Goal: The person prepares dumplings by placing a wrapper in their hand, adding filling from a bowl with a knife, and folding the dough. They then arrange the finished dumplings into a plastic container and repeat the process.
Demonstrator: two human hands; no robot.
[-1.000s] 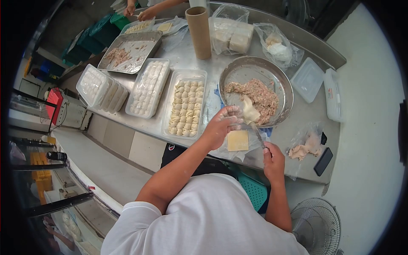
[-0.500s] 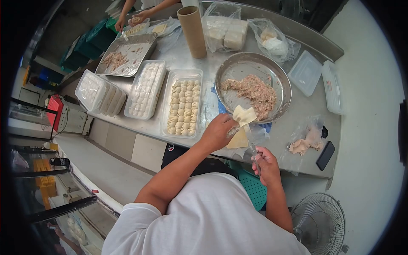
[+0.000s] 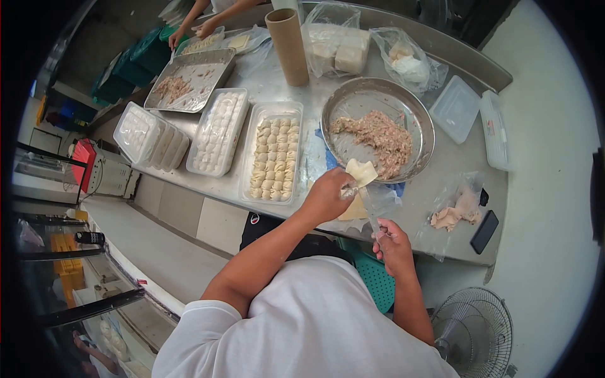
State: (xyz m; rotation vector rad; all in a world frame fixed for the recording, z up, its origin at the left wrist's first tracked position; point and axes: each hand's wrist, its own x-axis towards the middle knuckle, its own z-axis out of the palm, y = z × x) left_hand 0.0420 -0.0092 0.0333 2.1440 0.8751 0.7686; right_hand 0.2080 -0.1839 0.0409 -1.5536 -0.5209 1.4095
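Observation:
My left hand [image 3: 329, 194] pinches a pale square dumpling wrapper [image 3: 362, 171], held just in front of the round metal pan's near rim. A flat spreader [image 3: 370, 211] with a narrow blade is gripped in my right hand [image 3: 392, 244], its tip up against the wrapper at my left fingers. Any filling in the wrapper is hidden by the fingers. Below my left hand lies a stack of wrappers [image 3: 355, 210] at the table's edge. Minced meat filling [image 3: 381, 138] is heaped in the round pan [image 3: 327, 120]. To the left, a plastic tub [image 3: 244, 165] holds rows of filled dumplings [image 3: 275, 157].
Lidded tubs [image 3: 151, 140] and a meat-smeared tray [image 3: 220, 70] stand left, near a co-worker's hands [image 3: 205, 26]. A cardboard tube [image 3: 288, 47] rises at the back beside bagged white blocks [image 3: 350, 50]. At right are plastic lids [image 3: 455, 108], bagged dough-like lumps [image 3: 457, 211] and a phone [image 3: 484, 232].
My left fingers have closed in over the wrapper, and the spreader's tip has drawn slightly toward them. The co-worker's hands have shifted at the far tray.

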